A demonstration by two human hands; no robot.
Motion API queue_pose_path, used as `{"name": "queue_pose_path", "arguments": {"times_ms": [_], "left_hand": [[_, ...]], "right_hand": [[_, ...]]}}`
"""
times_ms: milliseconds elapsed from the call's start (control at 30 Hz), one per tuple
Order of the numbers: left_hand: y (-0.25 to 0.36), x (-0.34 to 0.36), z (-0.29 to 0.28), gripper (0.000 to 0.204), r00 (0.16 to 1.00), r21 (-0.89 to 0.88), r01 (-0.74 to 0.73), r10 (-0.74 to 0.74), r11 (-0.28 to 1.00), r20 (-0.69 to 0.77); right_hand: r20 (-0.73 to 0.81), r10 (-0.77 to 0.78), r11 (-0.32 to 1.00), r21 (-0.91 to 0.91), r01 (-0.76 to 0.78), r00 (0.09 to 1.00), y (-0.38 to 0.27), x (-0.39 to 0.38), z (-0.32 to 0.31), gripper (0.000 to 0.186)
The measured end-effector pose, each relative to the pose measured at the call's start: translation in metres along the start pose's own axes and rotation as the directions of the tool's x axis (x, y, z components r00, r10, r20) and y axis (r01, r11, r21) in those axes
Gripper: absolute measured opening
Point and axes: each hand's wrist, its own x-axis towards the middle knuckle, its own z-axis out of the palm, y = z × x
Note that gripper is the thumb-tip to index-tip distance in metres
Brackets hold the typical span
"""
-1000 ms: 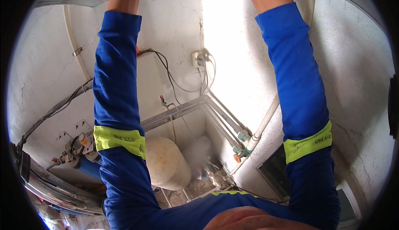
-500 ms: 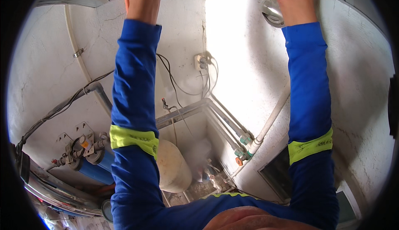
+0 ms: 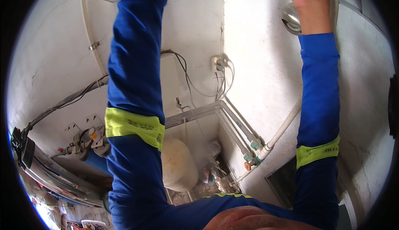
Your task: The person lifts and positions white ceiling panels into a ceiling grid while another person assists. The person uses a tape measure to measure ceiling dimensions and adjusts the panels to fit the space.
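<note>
Both my arms reach up in blue sleeves with yellow-green bands. The left sleeve (image 3: 135, 64) runs out past the upper edge; only a sliver of wrist shows there, and my left hand is out of the picture. At the upper right, the wrist and heel of my right hand (image 3: 311, 1) show, while its fingers are cut off by the upper edge. A round metal fixture (image 3: 291, 19) on the wall appears right beside that wrist; I cannot tell whether they touch. Whatever either hand holds is hidden.
Below are a cream tank (image 3: 178, 165), grey pipes (image 3: 195, 113), and an orange-handled valve (image 3: 248, 166). A wall socket (image 3: 217, 64) with cables is near the corner. Blue filter housings (image 3: 97, 162) hang at left, and a pale pipe (image 3: 280, 132) slants up the right wall.
My left arm reaches higher, so its hand has left the picture. The room has shifted rightward in view, and my right wrist sits a little lower and further right.
</note>
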Motion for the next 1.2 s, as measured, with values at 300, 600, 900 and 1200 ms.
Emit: {"name": "queue_pose_path", "arguments": {"times_ms": [300, 600, 900, 1200], "left_hand": [[-0.059, 0.031, 0.007, 0.153, 0.957, 0.368, -0.06, 0.157, 0.928, -0.242], [-0.087, -0.001, -0.057, 0.147, 0.999, 0.068, 0.044, -0.043, 0.997, -0.019], [-0.096, 0.017, -0.046, 0.146, 1.0, 0.075, -0.029, 0.03, 0.997, -0.005], [-0.118, 0.031, -0.033, 0.141, 0.993, 0.161, -0.094, 0.104, 0.982, -0.054]], "right_hand": [[-0.041, 0.221, 0.96, 0.188, -0.209, 0.974, 0.057, 0.021, -0.005, 0.112], [-0.023, 0.13, 0.975, 0.185, -0.124, 0.991, 0.054, 0.018, -0.002, 0.111], [0.08, 0.0, 0.999, 0.045, -0.003, 0.997, 0.051, -0.002, -0.013, 0.1], [0.068, 0.038, 0.995, 0.087, -0.044, 0.997, 0.061, -0.01, -0.021, 0.112]]}}
